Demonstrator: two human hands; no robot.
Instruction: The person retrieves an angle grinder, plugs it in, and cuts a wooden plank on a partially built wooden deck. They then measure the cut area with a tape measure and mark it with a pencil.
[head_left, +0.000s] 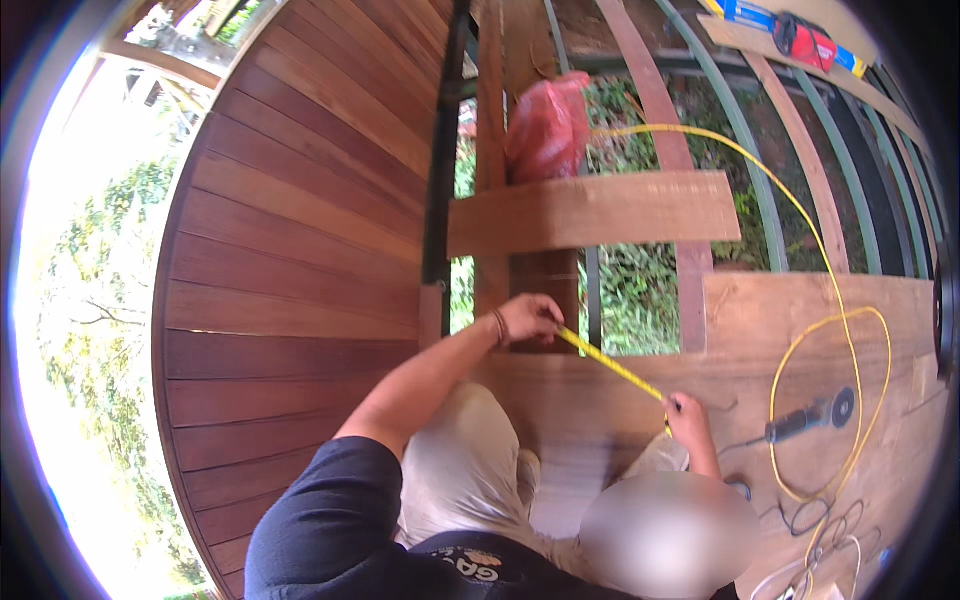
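A yellow tape measure blade [612, 367] stretches slantwise between my two hands, low over the boards. At its far left end, my left hand [530, 319] is closed with the fingertips pinching the blade. My right hand [690, 422] is closed around the other end, where the tape's case is mostly hidden by the fingers. Just beyond my left hand lies a loose wooden board [600, 213], set crosswise over the open frame. Beneath my right arm a wide wooden sheet [770, 300] covers the frame.
Finished reddish decking [300, 255] runs along the left. Open gaps between joists [690, 290] show grass below. A red plastic bag [550, 125] sits beyond the board. An angle grinder [812, 418] and looped yellow cord [885, 350] lie right; a red-and-black item [805, 42] is far right.
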